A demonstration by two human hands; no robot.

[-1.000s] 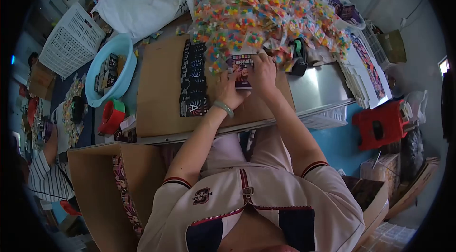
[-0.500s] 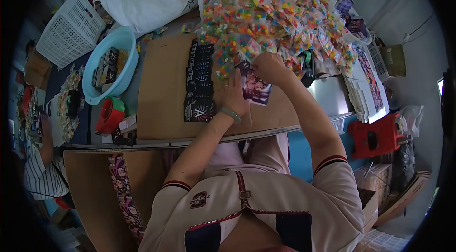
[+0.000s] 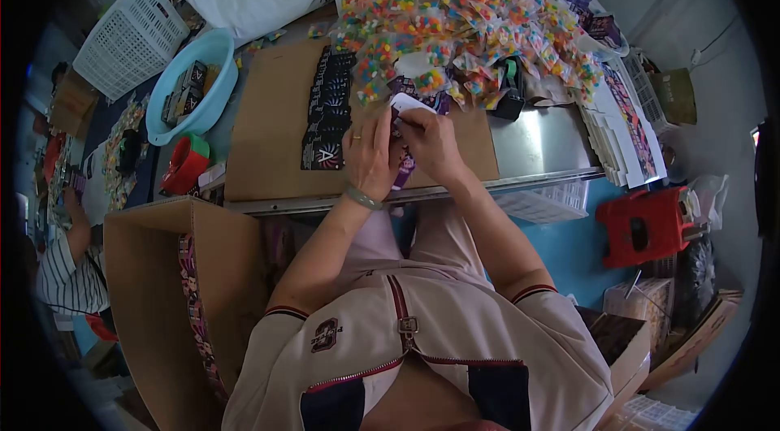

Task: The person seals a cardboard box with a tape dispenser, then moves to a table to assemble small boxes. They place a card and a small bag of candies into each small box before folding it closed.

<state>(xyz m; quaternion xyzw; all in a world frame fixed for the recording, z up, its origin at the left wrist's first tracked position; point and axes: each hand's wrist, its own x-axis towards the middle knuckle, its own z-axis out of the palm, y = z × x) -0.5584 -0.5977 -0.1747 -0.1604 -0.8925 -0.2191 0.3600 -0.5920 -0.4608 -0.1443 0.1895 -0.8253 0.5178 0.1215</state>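
Observation:
My left hand point(image 3: 370, 159) and my right hand point(image 3: 432, 145) are close together above a cardboard sheet point(image 3: 268, 118). Between their fingers is a purple printed carton point(image 3: 404, 174) with a white flap point(image 3: 412, 102) showing at its top end. The left fingers close on its left side, while the right thumb and fingers pinch near the flap; most of the carton is hidden by the hands. A row of overlapping black cards point(image 3: 328, 118) lies left of my left hand. Beyond the hands is a heap of clear bags of coloured candy point(image 3: 455, 17), with another purple printed piece point(image 3: 439, 100) at its near edge.
A black tape dispenser point(image 3: 510, 94) stands right of the heap, near stacked white cartons point(image 3: 621, 138). To the left are a blue basin point(image 3: 166, 134), a red tape dispenser point(image 3: 185, 167) and an open cardboard box point(image 3: 150, 268). Another person's striped sleeve point(image 3: 69, 277) shows far left.
Both hands have come nearer to my body. The purple carton, printed face up before, is now turned between my hands with a white flap visible. My view has shifted slightly.

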